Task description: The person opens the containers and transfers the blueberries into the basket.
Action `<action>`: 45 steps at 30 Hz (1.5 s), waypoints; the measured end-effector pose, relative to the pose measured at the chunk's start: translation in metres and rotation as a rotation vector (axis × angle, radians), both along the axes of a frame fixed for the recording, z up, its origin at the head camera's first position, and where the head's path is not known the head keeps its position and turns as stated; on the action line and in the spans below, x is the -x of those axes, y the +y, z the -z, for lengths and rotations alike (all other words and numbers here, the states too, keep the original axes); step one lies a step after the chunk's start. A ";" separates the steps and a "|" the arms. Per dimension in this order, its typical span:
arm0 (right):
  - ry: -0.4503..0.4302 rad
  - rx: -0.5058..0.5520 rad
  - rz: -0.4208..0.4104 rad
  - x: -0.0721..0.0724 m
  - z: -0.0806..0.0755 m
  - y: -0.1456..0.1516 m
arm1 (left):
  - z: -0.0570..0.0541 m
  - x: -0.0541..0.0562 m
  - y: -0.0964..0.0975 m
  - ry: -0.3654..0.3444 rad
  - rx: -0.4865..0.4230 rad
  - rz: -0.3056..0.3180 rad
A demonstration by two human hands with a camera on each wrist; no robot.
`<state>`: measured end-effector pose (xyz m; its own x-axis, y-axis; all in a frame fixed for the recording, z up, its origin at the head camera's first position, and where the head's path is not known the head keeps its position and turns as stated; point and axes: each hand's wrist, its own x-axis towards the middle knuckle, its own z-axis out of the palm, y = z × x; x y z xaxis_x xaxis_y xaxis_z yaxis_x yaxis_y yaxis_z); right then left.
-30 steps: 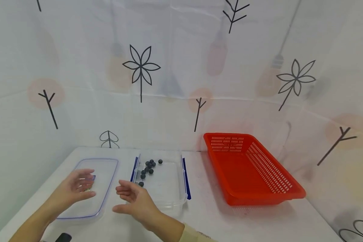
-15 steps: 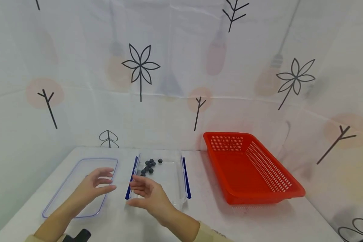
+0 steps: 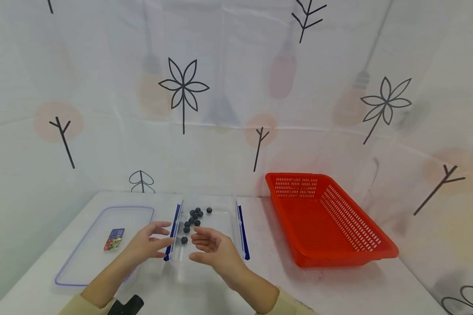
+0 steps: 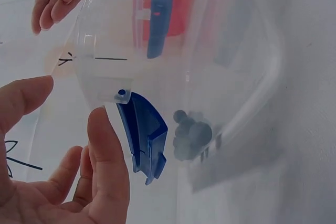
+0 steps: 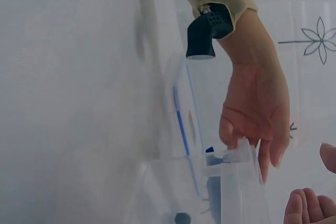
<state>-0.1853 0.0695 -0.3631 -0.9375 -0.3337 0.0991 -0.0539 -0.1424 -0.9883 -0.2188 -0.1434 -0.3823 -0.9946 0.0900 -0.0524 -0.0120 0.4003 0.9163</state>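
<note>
A clear plastic container (image 3: 220, 238) with blue side latches stands mid-table. Inside it, toward the left, lie several blueberries (image 3: 195, 214). My left hand (image 3: 151, 240) is at the container's left rim, fingers apart and loosely bent, holding nothing. In the left wrist view, one fingertip is close to the rim, just by a hanging blue latch (image 4: 144, 135). My right hand (image 3: 218, 253) hovers over the container's front part with loosely bent fingers and nothing in them. To the left lies a clear lid (image 3: 86, 253) with a blue edge and a colourful label (image 3: 114, 239).
A red perforated basket (image 3: 319, 218) stands on the right of the white table (image 3: 268, 288). A white printed curtain (image 3: 228, 148) hangs behind. On the left wrist is a black camera mount (image 3: 126, 305).
Both hands have moved right, the left from over the lid to the container's left rim, the right to over the container. The lid's label has come into view. Lid and basket stay put.
</note>
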 end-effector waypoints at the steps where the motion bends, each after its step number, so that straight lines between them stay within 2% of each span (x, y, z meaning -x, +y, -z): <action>1: 0.002 -0.003 0.004 0.001 0.000 0.002 | 0.000 0.001 0.001 -0.006 0.001 -0.006; 9: 0.019 -0.029 0.034 0.007 0.001 0.018 | 0.003 0.003 0.006 -0.067 -0.021 -0.011; 15: 0.040 -0.037 0.043 0.010 0.004 0.030 | 0.006 0.002 0.011 -0.101 -0.073 -0.005; 27: 0.042 -0.066 0.080 0.012 0.004 0.053 | 0.007 0.001 0.013 -0.114 -0.116 -0.023; 35: 0.053 -0.113 0.077 0.020 -0.001 0.063 | 0.007 0.001 0.015 -0.136 -0.147 -0.027; 45: 0.073 -0.168 0.060 0.036 -0.014 0.069 | 0.006 0.001 0.014 -0.143 -0.159 -0.022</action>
<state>-0.2212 0.1382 -0.3490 -0.9487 -0.2945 0.1151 -0.1295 0.0297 -0.9911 -0.2197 -0.1292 -0.3884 -0.9799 0.0871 -0.1797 -0.1532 0.2493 0.9562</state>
